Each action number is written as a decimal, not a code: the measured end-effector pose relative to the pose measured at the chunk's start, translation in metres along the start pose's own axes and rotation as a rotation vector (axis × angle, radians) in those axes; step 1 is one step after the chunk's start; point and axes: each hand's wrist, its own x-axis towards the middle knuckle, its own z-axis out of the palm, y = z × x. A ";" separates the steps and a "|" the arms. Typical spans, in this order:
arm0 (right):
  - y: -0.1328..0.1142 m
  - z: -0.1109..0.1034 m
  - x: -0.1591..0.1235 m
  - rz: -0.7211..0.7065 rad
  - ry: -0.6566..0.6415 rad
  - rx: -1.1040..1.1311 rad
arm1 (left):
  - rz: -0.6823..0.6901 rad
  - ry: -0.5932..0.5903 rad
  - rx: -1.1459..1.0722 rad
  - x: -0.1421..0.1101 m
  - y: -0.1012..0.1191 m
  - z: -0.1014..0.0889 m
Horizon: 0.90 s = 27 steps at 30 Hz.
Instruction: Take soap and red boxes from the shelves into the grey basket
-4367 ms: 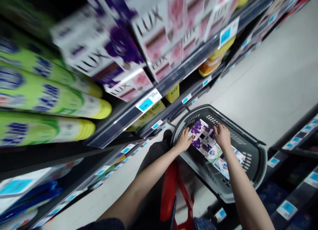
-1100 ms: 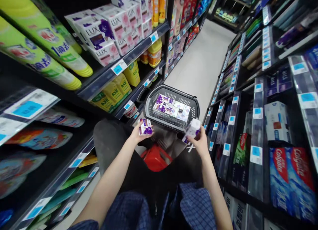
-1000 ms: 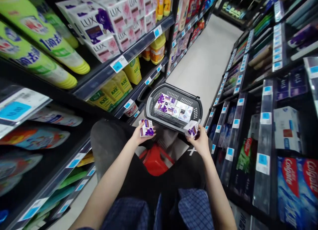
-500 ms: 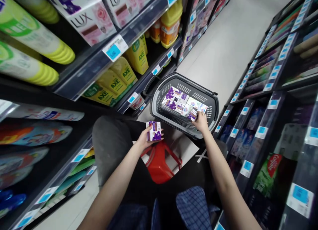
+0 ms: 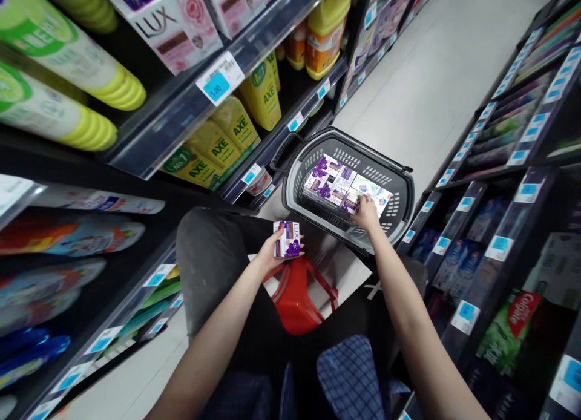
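My left hand (image 5: 272, 250) is wrapped around a white and purple LUX soap box (image 5: 287, 239), held over my lap in front of a red plastic stool (image 5: 297, 305). Inside the grey shopping basket (image 5: 294, 193), my right hand (image 5: 365, 212) grips a second purple and white soap box (image 5: 350, 200), its fingertips partly hidden. That box lies against several other purple LUX boxes (image 5: 323, 181). Beside it, partly behind my fingers, are white boxes with coloured prints (image 5: 370, 190).
Shelves with yellow AXE bottles (image 5: 218, 146), LUX multipacks (image 5: 175, 29) and spray cans rise on the left. Toothpaste packs (image 5: 511, 329) fill the right shelf. The basket's black handle (image 5: 285, 150) leans toward the left shelf. A tiled aisle (image 5: 408, 75) runs ahead.
My right hand has moved its soap box up and left within the basket, against the other boxes. My left hand still holds its box. The view has shifted slightly.
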 end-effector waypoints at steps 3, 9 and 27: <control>0.003 0.002 0.000 0.005 0.004 0.000 | 0.008 0.011 -0.001 0.000 -0.001 0.001; 0.005 0.003 0.002 0.004 0.000 0.013 | -0.006 0.009 0.005 0.002 -0.002 -0.002; -0.002 -0.017 -0.018 0.106 0.173 0.176 | -0.046 -0.233 0.052 0.006 -0.005 -0.009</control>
